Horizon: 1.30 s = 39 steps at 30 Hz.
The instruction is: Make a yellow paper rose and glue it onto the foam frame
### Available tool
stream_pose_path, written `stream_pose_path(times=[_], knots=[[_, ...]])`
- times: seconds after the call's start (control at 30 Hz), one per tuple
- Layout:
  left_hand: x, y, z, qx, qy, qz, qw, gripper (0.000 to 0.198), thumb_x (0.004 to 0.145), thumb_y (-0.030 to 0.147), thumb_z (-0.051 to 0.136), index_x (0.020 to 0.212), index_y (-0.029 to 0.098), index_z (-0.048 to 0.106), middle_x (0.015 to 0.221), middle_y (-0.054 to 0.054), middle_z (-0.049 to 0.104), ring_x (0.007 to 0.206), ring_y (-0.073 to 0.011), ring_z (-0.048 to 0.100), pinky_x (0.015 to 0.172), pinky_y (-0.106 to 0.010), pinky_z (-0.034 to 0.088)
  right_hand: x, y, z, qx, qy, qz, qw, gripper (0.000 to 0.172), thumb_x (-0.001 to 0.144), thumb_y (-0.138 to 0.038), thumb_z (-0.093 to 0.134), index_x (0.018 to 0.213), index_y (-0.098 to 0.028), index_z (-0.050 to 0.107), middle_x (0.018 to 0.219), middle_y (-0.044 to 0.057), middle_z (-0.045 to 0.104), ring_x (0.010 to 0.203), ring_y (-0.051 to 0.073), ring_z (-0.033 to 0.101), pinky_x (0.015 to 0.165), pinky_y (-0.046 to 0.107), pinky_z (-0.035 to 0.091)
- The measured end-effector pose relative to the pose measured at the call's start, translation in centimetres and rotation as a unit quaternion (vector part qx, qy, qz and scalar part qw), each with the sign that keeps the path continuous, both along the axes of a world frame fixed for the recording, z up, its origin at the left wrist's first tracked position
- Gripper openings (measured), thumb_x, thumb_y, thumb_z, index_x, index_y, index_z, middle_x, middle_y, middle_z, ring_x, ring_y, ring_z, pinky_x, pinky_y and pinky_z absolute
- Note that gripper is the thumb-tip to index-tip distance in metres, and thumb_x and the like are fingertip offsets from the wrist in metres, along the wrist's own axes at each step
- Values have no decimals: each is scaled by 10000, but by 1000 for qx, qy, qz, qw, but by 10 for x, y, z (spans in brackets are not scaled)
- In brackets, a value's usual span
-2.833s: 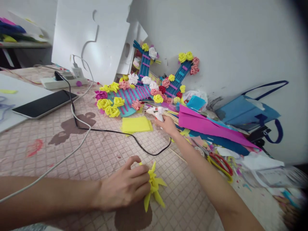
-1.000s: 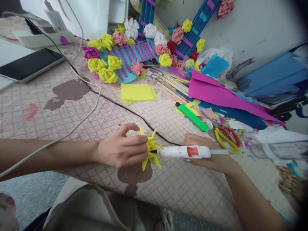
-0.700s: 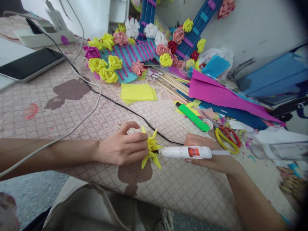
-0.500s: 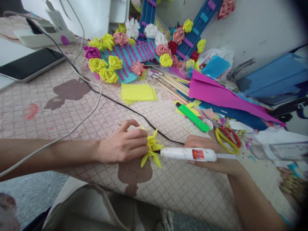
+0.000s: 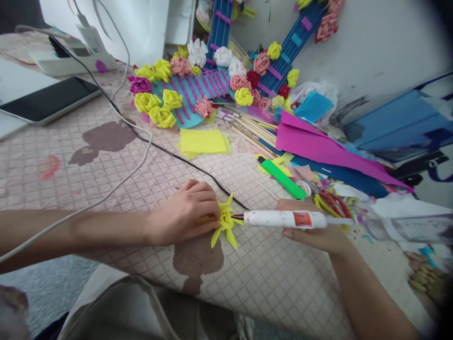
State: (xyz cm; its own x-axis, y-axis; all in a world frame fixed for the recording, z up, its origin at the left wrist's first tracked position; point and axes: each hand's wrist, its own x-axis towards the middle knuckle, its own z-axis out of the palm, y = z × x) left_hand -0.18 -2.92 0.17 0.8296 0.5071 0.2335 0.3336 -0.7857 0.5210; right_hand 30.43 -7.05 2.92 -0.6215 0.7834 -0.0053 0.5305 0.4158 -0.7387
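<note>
Pinched in the fingers of my left hand (image 5: pixel 189 212) is a yellow paper flower (image 5: pixel 226 219) with pointed petals, low over the quilted tablecloth (image 5: pixel 276 269). My right hand (image 5: pixel 314 233) is closed round a white hot glue gun (image 5: pixel 276 218) with an orange-red window on its side. The gun lies level, its dark nozzle pointing left at the flower's middle. A pale glue stick (image 5: pixel 339 220) sticks out of the gun's rear end. The gun's body hides part of my right fingers, and the back of my left hand covers the flower's left side.
Behind are yellow paper sheets (image 5: pixel 204 141), a green cutter (image 5: pixel 283 178), scissors (image 5: pixel 331 203), wooden sticks (image 5: pixel 253 127) and magenta paper (image 5: pixel 329 146). Paper roses surround a blue paper guitar (image 5: pixel 193 113). A black cable (image 5: pixel 191 164) and white cable (image 5: pixel 132 170) cross the cloth; a phone (image 5: pixel 49 100) lies left.
The glue gun has shifted slightly right and up, its nozzle now at the flower's centre. My left hand's fingers have drawn in closer round the flower. The view has tilted a little.
</note>
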Motion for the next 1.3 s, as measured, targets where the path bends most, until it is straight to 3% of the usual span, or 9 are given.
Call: stream_pose_path(times=[0.13, 0.27, 0.47, 0.57, 0.67, 0.9, 1.03, 1.3], knots=[[2, 0, 0, -80, -12, 20, 997, 79, 835, 234, 608, 786, 177, 586, 843, -2, 609, 879, -160, 512, 818, -300, 336, 2, -1, -3, 23, -29, -48, 998, 215, 820, -392, 600, 735, -206, 534, 658, -17, 498, 574, 126, 472, 510, 256, 384], [4, 0, 0, -101, -23, 34, 994, 76, 806, 213, 634, 767, 182, 576, 793, 19, 602, 847, -154, 509, 804, -297, 334, -1, 6, -10, 111, -81, -203, 970, 269, 809, -462, 591, 917, -219, 630, 765, 21, 637, 718, 201, 596, 624, 315, 477], [5, -1, 0, -105, -30, 51, 993, 73, 785, 217, 641, 764, 184, 580, 769, 18, 605, 813, -156, 503, 778, -294, 338, -25, 52, -18, 135, -55, -329, 933, 381, 824, -474, 544, 1004, -152, 640, 883, 83, 697, 810, 252, 626, 725, 376, 487], [6, -2, -1, -109, -36, 57, 992, 70, 781, 213, 636, 763, 183, 576, 764, 15, 608, 806, -158, 506, 776, -298, 339, -37, 80, -23, 164, -39, -339, 925, 378, 817, -441, 539, 1032, -145, 635, 927, 94, 700, 830, 252, 630, 745, 363, 477], [6, -2, -2, -110, -39, 64, 991, 79, 769, 215, 641, 750, 182, 571, 754, 14, 606, 797, -159, 512, 771, -299, 342, -47, 110, -27, 189, -52, -359, 913, 359, 810, -423, 530, 982, -133, 653, 833, 99, 707, 759, 248, 631, 688, 338, 465], [7, -2, -6, -109, -43, 71, 991, 93, 762, 232, 648, 754, 185, 568, 761, 15, 606, 801, -158, 516, 771, -302, 340, -71, 174, -36, 230, -57, -347, 908, 321, 809, -414, 521, 930, -146, 650, 834, 104, 696, 796, 255, 622, 709, 321, 432], [7, -2, -5, -110, -36, 74, 991, 106, 761, 249, 652, 758, 181, 571, 762, 11, 607, 804, -162, 515, 774, -305, 340, -76, 183, -45, 221, -66, -329, 916, 304, 816, -409, 518, 900, -143, 640, 807, 107, 684, 770, 246, 620, 699, 314, 426], [6, -1, -2, -104, -34, 66, 992, 101, 760, 241, 649, 742, 182, 569, 751, 12, 608, 796, -164, 513, 765, -299, 348, -62, 170, -47, 214, -49, -324, 920, 366, 804, -408, 525, 1045, -142, 593, 972, 111, 667, 882, 243, 595, 790, 356, 439]])
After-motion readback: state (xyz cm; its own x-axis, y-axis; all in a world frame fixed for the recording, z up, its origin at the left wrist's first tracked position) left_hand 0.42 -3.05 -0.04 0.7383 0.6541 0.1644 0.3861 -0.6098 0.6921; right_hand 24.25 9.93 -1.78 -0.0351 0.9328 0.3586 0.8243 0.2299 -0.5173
